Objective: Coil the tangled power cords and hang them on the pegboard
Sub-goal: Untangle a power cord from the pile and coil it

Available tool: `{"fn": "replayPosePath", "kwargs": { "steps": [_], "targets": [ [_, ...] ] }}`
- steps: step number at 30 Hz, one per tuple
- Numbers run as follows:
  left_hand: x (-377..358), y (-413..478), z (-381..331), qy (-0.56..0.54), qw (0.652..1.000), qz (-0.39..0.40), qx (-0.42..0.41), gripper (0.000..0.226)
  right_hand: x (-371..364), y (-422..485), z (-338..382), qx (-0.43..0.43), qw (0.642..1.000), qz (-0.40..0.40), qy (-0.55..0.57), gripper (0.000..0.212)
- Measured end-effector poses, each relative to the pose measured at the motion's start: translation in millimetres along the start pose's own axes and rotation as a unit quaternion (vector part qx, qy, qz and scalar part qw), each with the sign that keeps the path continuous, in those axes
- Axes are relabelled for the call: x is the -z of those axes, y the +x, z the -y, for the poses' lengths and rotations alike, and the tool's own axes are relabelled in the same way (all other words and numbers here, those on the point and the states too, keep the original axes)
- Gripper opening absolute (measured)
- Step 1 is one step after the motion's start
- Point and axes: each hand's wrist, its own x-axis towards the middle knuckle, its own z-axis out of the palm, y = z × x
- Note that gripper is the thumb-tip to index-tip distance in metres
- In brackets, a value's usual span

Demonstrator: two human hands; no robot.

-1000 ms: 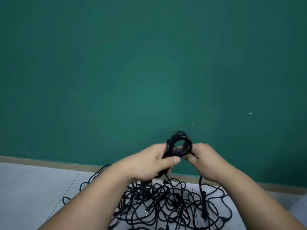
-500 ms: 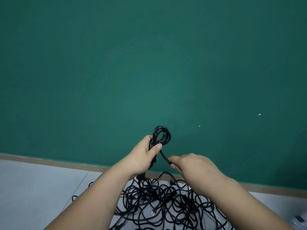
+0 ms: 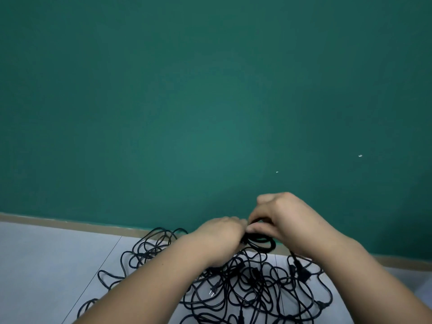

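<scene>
A small black coiled cord (image 3: 260, 242) is held between both hands, low in front of the green wall. My left hand (image 3: 219, 239) grips the coil's left side, its fingers curled round the loops. My right hand (image 3: 286, 222) pinches the cord over the top of the coil with thumb and fingers. Below them a tangled pile of black power cords (image 3: 236, 286) lies spread on the pale floor, with a two-pin plug (image 3: 213, 291) showing in the middle. A cord end with a black connector (image 3: 301, 272) hangs below my right wrist. No pegboard is in view.
A plain green wall (image 3: 210, 101) fills most of the view. A tan baseboard (image 3: 70, 225) runs along its foot. The pale tiled floor (image 3: 46, 265) stretches left of the pile.
Both hands have dropped lower with the coil. My right hand came up from below the coil and now pinches over its top. The coil lies flatter than before.
</scene>
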Motion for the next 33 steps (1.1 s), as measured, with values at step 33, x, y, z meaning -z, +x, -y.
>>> {"fn": "replayPosePath", "kwargs": {
  "steps": [33],
  "targets": [
    [13,-15,8,-0.044,0.998,-0.047,0.016,0.023,-10,-3,1,0.007,0.969,-0.119,-0.217,0.017]
  ]
}}
